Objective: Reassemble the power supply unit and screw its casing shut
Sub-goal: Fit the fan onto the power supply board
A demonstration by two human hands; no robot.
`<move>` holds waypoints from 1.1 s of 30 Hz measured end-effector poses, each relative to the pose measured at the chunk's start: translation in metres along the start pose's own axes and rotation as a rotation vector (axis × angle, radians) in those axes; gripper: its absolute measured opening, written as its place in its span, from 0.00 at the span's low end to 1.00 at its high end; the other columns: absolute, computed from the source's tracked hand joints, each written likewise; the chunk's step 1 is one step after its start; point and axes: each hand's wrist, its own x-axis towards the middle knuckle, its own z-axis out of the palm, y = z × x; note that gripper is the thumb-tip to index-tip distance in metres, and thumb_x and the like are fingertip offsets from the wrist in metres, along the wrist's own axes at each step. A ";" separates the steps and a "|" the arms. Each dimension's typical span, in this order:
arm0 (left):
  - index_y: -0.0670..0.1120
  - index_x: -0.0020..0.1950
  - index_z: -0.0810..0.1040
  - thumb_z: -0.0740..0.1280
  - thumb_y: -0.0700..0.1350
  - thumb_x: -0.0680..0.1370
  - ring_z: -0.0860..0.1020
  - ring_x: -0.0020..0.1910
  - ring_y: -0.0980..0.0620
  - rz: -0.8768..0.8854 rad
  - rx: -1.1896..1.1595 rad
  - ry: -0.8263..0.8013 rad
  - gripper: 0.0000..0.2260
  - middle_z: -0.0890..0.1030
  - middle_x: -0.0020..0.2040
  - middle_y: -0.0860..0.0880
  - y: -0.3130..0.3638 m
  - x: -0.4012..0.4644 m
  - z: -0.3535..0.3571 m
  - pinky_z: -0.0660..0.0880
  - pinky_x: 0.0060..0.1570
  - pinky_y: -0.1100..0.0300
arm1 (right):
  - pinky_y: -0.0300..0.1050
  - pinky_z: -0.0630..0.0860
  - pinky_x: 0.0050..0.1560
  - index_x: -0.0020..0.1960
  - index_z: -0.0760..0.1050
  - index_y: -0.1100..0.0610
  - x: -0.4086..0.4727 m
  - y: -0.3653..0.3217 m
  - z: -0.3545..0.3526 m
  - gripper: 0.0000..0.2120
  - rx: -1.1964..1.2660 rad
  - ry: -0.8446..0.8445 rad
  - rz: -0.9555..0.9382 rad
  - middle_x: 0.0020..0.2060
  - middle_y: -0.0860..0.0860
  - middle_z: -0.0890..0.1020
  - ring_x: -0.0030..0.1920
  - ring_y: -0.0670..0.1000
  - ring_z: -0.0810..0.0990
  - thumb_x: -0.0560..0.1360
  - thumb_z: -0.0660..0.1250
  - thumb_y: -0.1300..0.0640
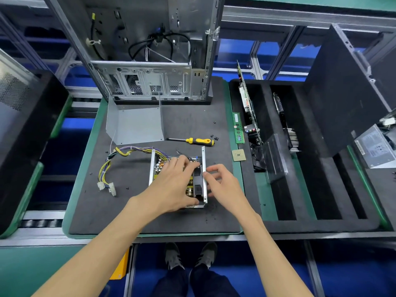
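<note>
While both hands [171, 185] touch it, PSU [198, 179] btwn fingers.

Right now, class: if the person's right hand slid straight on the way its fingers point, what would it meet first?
The right hand points leftward at the open power supply unit. It would first meet the unit's upright metal side wall, which its fingertips seem nearly to touch already; depth is unclear.

We see electronics assembly workshop: roller conveyor line [40, 222], green pallets topped with black foam mat [150, 219], stripped PC chassis [150, 61], slotted foam tray [310, 219] holding circuit boards [246, 103].
</note>
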 end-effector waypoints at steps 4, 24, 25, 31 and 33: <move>0.48 0.76 0.63 0.74 0.60 0.69 0.64 0.64 0.49 0.056 0.004 0.052 0.40 0.67 0.66 0.51 0.000 0.002 -0.001 0.61 0.66 0.57 | 0.57 0.84 0.51 0.53 0.75 0.44 0.001 0.000 0.000 0.02 0.013 0.002 0.009 0.43 0.47 0.82 0.43 0.50 0.85 0.82 0.64 0.48; 0.58 0.66 0.66 0.77 0.41 0.71 0.83 0.49 0.60 -0.283 -0.883 0.354 0.30 0.79 0.56 0.61 -0.031 -0.013 -0.061 0.77 0.50 0.67 | 0.61 0.81 0.55 0.57 0.74 0.47 0.012 -0.018 0.002 0.04 -0.002 0.075 -0.026 0.45 0.47 0.81 0.47 0.51 0.82 0.82 0.64 0.50; 0.58 0.65 0.66 0.77 0.40 0.71 0.83 0.48 0.61 -0.285 -0.887 0.354 0.30 0.80 0.56 0.61 -0.032 -0.014 -0.060 0.76 0.46 0.71 | 0.60 0.81 0.55 0.57 0.74 0.47 0.012 -0.018 0.003 0.05 -0.009 0.077 -0.030 0.44 0.46 0.81 0.46 0.50 0.82 0.82 0.65 0.49; 0.54 0.68 0.66 0.76 0.36 0.71 0.83 0.51 0.54 -0.236 -0.908 0.248 0.32 0.78 0.59 0.60 -0.040 -0.018 -0.061 0.78 0.50 0.67 | 0.56 0.81 0.55 0.58 0.73 0.47 0.014 -0.018 0.004 0.05 -0.031 0.073 -0.036 0.42 0.45 0.81 0.45 0.48 0.81 0.82 0.65 0.51; 0.54 0.68 0.66 0.77 0.37 0.71 0.83 0.53 0.55 -0.178 -0.894 0.119 0.31 0.78 0.59 0.60 -0.038 -0.020 -0.059 0.78 0.53 0.64 | 0.53 0.81 0.53 0.57 0.72 0.45 0.015 -0.017 0.004 0.04 -0.047 0.071 -0.042 0.42 0.44 0.81 0.44 0.47 0.81 0.82 0.64 0.51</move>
